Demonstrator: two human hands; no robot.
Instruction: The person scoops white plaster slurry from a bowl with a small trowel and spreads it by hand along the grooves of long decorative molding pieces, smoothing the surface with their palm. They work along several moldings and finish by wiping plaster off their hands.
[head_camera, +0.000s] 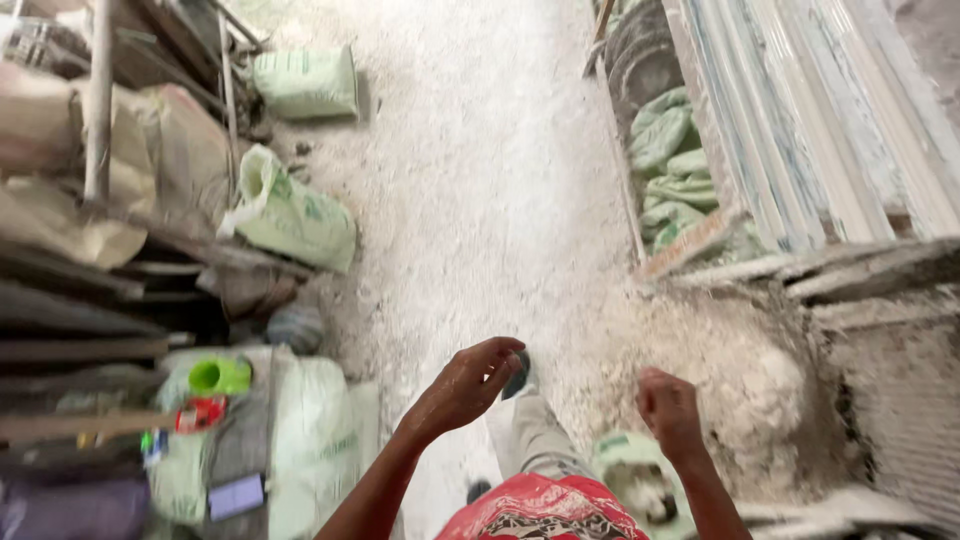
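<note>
We find both hands empty over the dusty floor (480, 180): left hand (468, 385) loosely curled, right hand (668, 408) closed in a loose fist. A green sack (292, 215) leans well left of them, propped against stacked scrap; boards (800, 120) lie stacked right.

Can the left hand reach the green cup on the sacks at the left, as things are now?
Probably yes. The left hand holds nothing, and nothing stands between it and the green cup, which lies uncovered on the sacks; the person would likely have to lean left.
</note>
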